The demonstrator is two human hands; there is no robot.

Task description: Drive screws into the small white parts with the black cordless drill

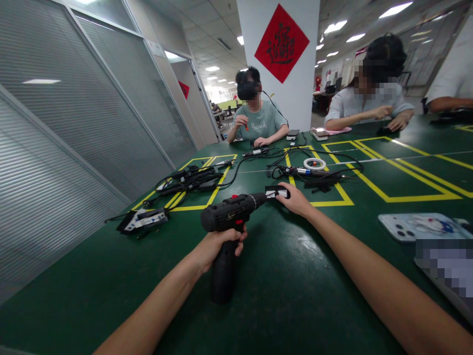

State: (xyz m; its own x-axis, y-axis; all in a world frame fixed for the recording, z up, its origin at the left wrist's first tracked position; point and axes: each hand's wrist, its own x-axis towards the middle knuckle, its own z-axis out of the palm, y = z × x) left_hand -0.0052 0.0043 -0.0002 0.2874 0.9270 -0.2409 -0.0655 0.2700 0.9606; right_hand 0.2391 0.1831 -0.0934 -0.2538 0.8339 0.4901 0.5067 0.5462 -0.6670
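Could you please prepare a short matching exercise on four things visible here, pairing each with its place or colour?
Column one
1. Drill
2. Small flat piece
3. Diamond-shaped sign
4. Ring among the cables

Column two
A. Red, on the pillar
B. In the grip of the right hand
C. Plain white
D. In the grip of the left hand

Right pairs: 1-D, 2-B, 3-A, 4-C
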